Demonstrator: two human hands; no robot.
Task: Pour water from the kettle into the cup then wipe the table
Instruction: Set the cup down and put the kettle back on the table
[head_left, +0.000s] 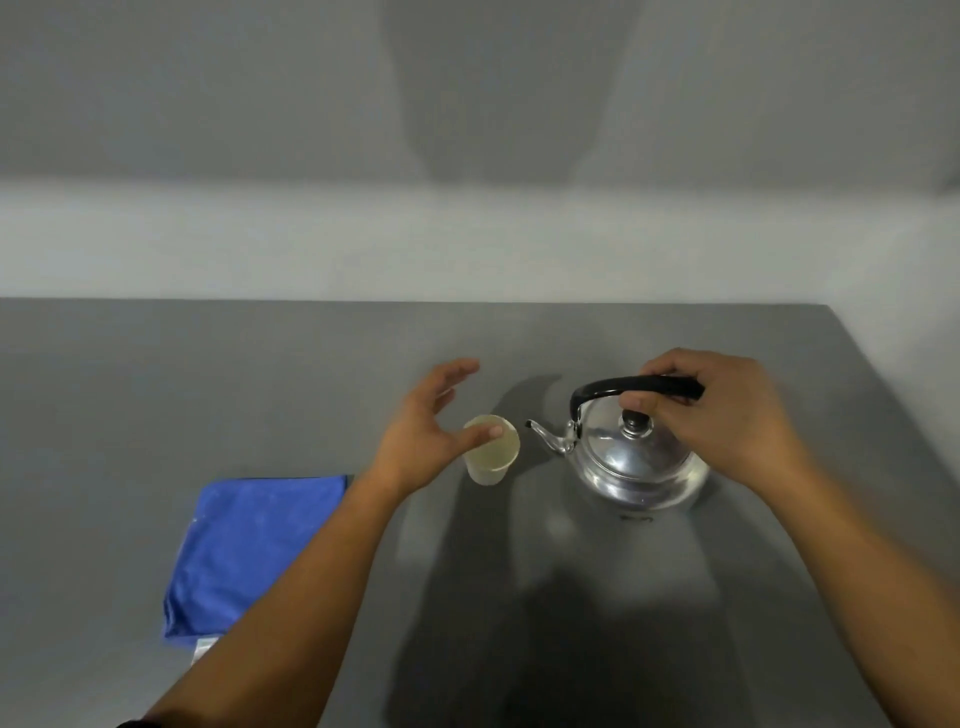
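A shiny metal kettle (631, 462) with a black handle and a black lid knob stands upright on the grey table (156, 389), its spout pointing left. My right hand (727, 415) is closed around the handle from above. Just left of the spout stands a small pale translucent cup (493, 457). My left hand (431, 426) hovers at the cup's left side with fingers spread; the thumb tip lies over the cup's rim, the other fingers are apart from it. A folded blue cloth (244, 551) lies flat at the near left.
The table's far edge meets a pale wall, and its right edge runs diagonally at the far right (883, 395). My forearms cross the near part of the table. Dark shadows fall on the surface below the kettle and cup.
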